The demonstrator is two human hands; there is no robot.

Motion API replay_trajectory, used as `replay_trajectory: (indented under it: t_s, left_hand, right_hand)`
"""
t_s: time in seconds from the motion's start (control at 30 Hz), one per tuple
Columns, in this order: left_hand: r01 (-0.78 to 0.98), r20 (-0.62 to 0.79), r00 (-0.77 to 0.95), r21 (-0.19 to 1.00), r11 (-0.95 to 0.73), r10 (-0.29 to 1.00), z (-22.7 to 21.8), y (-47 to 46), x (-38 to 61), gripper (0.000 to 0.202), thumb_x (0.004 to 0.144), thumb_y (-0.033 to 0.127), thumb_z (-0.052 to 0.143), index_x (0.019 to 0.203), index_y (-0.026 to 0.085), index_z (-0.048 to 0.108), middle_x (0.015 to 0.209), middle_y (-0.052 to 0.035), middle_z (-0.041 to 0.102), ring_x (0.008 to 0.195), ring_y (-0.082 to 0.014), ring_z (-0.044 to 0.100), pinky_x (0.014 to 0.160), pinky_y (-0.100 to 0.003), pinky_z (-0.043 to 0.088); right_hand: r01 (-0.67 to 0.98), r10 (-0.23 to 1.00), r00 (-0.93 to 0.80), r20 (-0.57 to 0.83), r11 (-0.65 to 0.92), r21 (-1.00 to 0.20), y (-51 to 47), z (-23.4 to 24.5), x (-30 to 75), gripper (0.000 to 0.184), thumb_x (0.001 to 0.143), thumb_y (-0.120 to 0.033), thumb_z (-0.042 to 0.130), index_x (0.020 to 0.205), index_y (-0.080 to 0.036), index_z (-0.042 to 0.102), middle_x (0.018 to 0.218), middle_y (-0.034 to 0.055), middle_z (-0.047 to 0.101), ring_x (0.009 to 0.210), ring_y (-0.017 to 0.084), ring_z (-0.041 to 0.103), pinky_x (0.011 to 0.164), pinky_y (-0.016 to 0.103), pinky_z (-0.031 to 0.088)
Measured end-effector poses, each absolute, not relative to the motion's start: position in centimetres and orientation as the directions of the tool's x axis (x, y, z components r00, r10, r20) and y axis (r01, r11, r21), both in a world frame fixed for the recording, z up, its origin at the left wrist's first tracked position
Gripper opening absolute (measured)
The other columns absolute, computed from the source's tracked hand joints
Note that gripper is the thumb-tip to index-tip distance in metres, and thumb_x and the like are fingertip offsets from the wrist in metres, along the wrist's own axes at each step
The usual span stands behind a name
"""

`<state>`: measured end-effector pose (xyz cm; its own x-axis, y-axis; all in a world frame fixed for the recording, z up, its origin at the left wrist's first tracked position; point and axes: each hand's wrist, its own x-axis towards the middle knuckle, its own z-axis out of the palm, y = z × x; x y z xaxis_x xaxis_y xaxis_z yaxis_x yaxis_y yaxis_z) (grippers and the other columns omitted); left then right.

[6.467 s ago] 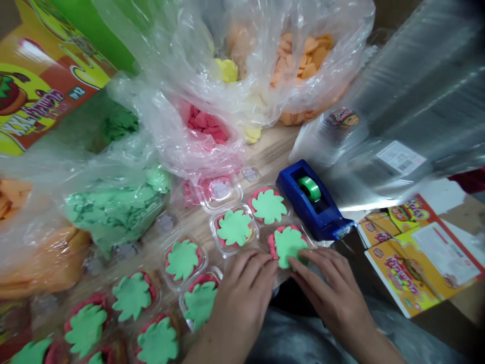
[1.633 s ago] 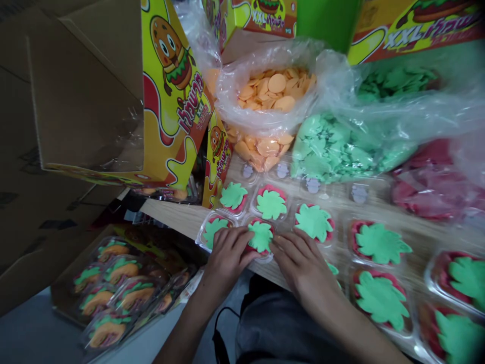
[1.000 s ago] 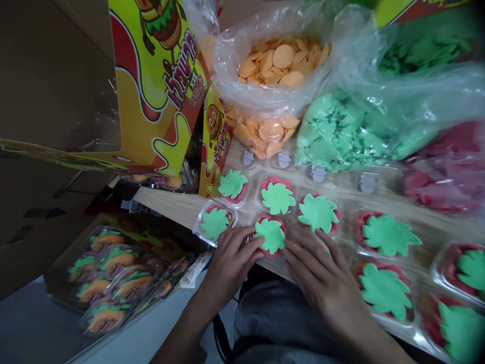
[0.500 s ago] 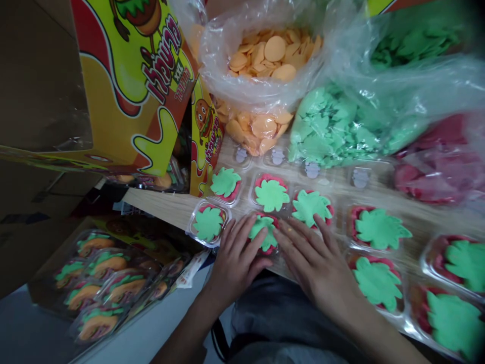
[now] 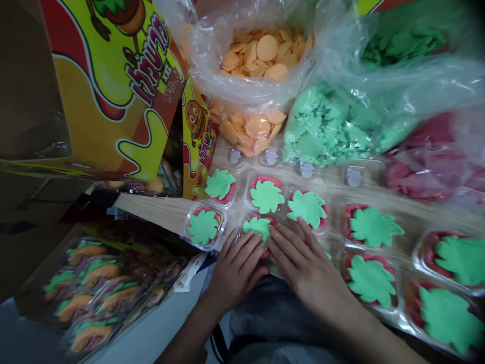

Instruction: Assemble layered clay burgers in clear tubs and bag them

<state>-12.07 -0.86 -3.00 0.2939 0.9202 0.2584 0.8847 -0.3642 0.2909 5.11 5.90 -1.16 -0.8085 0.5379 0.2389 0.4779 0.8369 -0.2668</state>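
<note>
The fingers of my left hand [image 5: 235,268] lie stretched over the near left edge of a green leaf-shaped piece [image 5: 258,225]. That piece rests on a pink-red layer in a small clear plastic cup. My right hand [image 5: 297,255] is spread flat, its fingertips touching the right side of the same piece. Under the right fingers, another cup is mostly hidden. Just beyond the right fingertips sits a second leaf-topped cup [image 5: 308,208]. To the left of my left hand stands another cup with a green leaf piece [image 5: 203,227].
Behind the cups stand a clear bag of orange discs [image 5: 261,50], a bag of green pieces [image 5: 329,126] and a bag of pink-red pieces [image 5: 420,172]. At left are a printed cardboard box [image 5: 102,121] and, lower down, a carton of packed burger-shaped sweets [image 5: 91,303].
The whole view has shifted slightly, so things appear further left. My left fingers have drawn back a little toward me and closer together; my right hand stays beside the same cup.
</note>
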Motion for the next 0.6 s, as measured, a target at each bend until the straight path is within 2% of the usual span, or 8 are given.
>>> replay_trajectory:
  t_s: [0.13,0.2,0.3,0.4,0.5,0.6]
  left_hand:
    - [0.879,0.218,0.295,0.319,-0.354,0.93,-3.0,-1.1,-12.2,0.032,0.083,0.024,0.052,0.113,0.013,0.05,0.116,-0.0107,0.06,0.118,-0.0215,0.046,0.106,-0.045,0.027]
    - [0.876,0.231,0.3,0.318,-0.363,0.926,-2.9,-1.2,-12.3,0.032,0.082,0.023,0.053,0.113,0.013,0.051,0.116,-0.0121,0.059,0.118,-0.0228,0.046,0.105,-0.046,0.027]
    - [0.877,0.289,0.287,0.304,-0.371,0.914,-2.5,-0.9,-12.4,0.032,0.082,0.021,0.052,0.113,0.014,0.052,0.118,-0.0141,0.056,0.117,-0.0246,0.045,0.104,-0.047,0.029]
    - [0.89,0.375,0.223,0.297,-0.345,0.9,-1.3,1.4,-12.4,0.033,0.08,0.012,0.052,0.112,0.017,0.052,0.121,-0.0122,0.052,0.119,-0.024,0.042,0.103,-0.045,0.03]
    - [0.897,0.474,0.102,0.336,-0.286,0.875,1.3,6.7,-12.1,0.034,0.081,0.009,0.048,0.114,0.02,0.051,0.127,-0.01,0.046,0.121,-0.0215,0.039,0.102,-0.04,0.034]
    - [0.878,0.528,-0.049,0.427,-0.215,0.848,4.8,14.8,-12.0,0.029,0.087,0.017,0.042,0.115,0.019,0.05,0.13,-0.0087,0.042,0.121,-0.0175,0.039,0.102,-0.033,0.035]
  right_hand:
    - [0.49,0.596,-0.746,0.296,0.793,-0.361,5.9,-0.7,6.9,0.028,0.085,-0.017,0.051,0.112,-0.01,0.057,0.12,0.0095,0.057,0.118,0.023,0.045,0.106,0.05,0.027]
    - [0.547,0.655,-0.686,0.319,0.752,-0.368,6.6,-0.3,8.7,0.028,0.083,-0.014,0.053,0.111,-0.012,0.056,0.119,0.0098,0.057,0.115,0.023,0.048,0.104,0.051,0.03]
    - [0.655,0.721,-0.599,0.349,0.691,-0.305,8.4,0.5,11.5,0.031,0.083,-0.013,0.053,0.113,-0.013,0.054,0.119,0.0116,0.057,0.111,0.021,0.051,0.103,0.051,0.032]
    - [0.716,0.73,-0.531,0.431,0.659,-0.233,10.2,1.5,12.8,0.026,0.085,-0.016,0.048,0.11,-0.013,0.056,0.114,0.0124,0.059,0.109,0.022,0.053,0.099,0.048,0.038]
    - [0.744,0.705,-0.506,0.497,0.648,-0.162,11.3,2.2,12.6,0.027,0.088,-0.02,0.042,0.108,-0.013,0.059,0.112,0.0125,0.06,0.109,0.023,0.054,0.088,0.04,0.05]
    - [0.677,0.626,-0.589,0.511,0.727,-0.11,11.4,1.7,12.1,0.031,0.09,-0.022,0.038,0.111,-0.014,0.059,0.113,0.0115,0.061,0.104,0.02,0.058,0.082,0.03,0.053]
